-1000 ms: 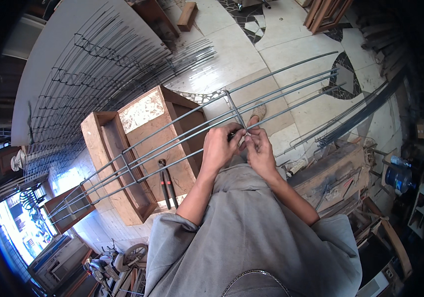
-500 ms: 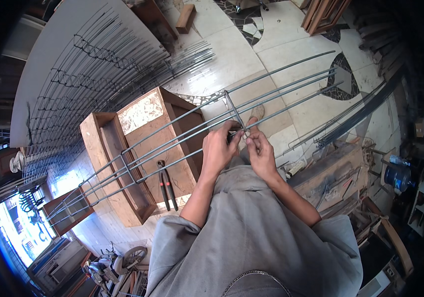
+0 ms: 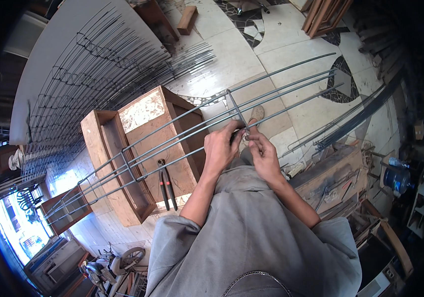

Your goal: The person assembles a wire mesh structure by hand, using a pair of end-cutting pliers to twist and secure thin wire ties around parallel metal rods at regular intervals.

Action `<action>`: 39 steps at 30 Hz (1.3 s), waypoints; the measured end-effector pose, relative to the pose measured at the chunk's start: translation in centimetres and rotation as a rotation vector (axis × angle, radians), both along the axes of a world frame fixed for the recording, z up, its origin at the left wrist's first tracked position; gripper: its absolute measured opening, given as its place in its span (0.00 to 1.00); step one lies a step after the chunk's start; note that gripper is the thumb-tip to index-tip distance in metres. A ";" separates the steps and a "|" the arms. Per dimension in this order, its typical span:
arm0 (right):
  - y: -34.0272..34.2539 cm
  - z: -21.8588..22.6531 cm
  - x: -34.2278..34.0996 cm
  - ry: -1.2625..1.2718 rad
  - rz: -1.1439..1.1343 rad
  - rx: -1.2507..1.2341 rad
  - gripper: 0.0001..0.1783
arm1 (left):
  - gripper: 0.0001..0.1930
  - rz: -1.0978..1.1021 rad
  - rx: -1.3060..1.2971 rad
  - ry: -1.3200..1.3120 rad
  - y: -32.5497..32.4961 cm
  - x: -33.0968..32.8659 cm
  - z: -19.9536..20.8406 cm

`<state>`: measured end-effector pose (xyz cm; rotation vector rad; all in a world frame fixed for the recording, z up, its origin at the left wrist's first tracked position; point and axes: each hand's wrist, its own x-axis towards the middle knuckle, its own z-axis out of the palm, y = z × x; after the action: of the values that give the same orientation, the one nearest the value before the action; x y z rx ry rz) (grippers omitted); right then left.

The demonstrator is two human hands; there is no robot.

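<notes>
A cluttered workshop with a pale tiled floor (image 3: 291, 52) surrounds the person, with a dense bundle of thin dark steel rods (image 3: 108, 64) at upper left. A long, open frame of grey steel rods (image 3: 281, 73) slants over a brown wooden box (image 3: 184, 180), and a pair of metal pliers with red-and-black handles (image 3: 170, 189) lies on that box. The left hand (image 3: 218, 148) seems clamped on the frame at the near corner of a rectangular grey metal crosspiece (image 3: 235, 105). The right hand (image 3: 265, 161) has thumb and fingertips close together just beside that corner; I cannot tell whether its grip closes on anything. As for progress, crosspieces farther left look already seated, and this one meets the rods at its far corner. The near corner appears unfinished, and the rods to the right show no crosspiece.
</notes>
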<state>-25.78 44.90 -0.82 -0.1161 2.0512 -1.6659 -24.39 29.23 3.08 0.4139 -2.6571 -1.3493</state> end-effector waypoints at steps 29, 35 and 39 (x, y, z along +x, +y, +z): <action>-2.5 10.3 -8.9 0.745 0.749 0.425 0.17 | 0.14 -0.033 -0.310 0.337 0.3 0.5 -3.2; -3.0 11.1 -9.9 0.909 0.909 0.506 0.19 | 0.12 -0.016 -0.343 0.304 0.3 0.4 -2.4; -3.9 11.1 -10.6 1.025 0.978 0.516 0.20 | 0.11 -0.039 -0.326 0.263 0.2 0.4 -2.6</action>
<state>-36.42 40.98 10.28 -1.7374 2.3115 -0.4118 -24.03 29.41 0.49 0.1354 -2.6035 -0.8817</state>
